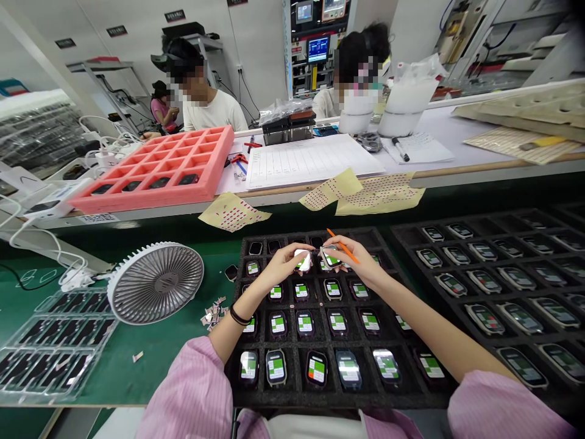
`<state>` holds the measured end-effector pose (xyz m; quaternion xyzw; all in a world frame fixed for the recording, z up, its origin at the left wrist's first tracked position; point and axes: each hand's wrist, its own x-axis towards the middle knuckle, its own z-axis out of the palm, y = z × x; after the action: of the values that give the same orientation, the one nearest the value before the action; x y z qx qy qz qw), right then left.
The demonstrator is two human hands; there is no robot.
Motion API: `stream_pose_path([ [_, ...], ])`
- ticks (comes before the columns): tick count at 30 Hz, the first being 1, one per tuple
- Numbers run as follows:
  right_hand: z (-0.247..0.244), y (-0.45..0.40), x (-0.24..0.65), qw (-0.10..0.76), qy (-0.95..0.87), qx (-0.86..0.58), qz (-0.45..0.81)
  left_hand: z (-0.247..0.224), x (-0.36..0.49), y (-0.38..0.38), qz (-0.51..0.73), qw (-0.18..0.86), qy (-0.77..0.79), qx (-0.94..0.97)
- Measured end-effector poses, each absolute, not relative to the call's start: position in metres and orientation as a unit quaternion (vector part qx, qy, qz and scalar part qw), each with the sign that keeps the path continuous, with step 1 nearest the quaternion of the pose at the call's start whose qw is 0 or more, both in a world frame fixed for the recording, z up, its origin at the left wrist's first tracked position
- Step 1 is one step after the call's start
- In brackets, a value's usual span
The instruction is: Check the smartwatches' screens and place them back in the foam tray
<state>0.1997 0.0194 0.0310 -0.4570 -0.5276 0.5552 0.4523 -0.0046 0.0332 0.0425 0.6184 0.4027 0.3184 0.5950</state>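
Observation:
Above the black foam tray (292, 390), my left hand (287, 261) is closed on a smartwatch (302, 261) whose lit screen shows white and green. Close beside it, my right hand (355, 259) pinches a second smartwatch (329, 258), also lit. A thin orange pen-like stick (342, 246) is tucked between the fingers of that same hand. The exact fingertip contact is partly hidden. Below both hands, the tray's compartments hold several watch faces, most lit green and white, such as the watch (316, 369) with an orange patch.
A second foam tray (439, 329) of watches lies to the right. Left are a grey fan (158, 283), paper scraps (214, 313) and clear plastic trays (55, 341). The shelf ahead carries a pink foam tray (214, 161) and paper sheets (311, 160). People sit beyond it.

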Motion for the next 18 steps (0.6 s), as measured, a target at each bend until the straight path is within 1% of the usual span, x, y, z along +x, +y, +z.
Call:
stream_pose_path([
  [7, 0.027, 0.024, 0.203, 0.428, -0.547, -0.42, 0.585, 0.038, -0.009, 0.035, 0.314, 0.583, 0.361, 0.657],
  [11, 0.027, 0.025, 0.206, 0.428, -0.545, -0.402, 0.599, 0.042, -0.013, 0.035, 0.293, 0.593, 0.378, 0.648],
  [18, 0.028, 0.026, 0.207, 0.437, -0.54, -0.391, 0.603, 0.042, -0.013, 0.035, 0.298, 0.603, 0.366, 0.643],
])
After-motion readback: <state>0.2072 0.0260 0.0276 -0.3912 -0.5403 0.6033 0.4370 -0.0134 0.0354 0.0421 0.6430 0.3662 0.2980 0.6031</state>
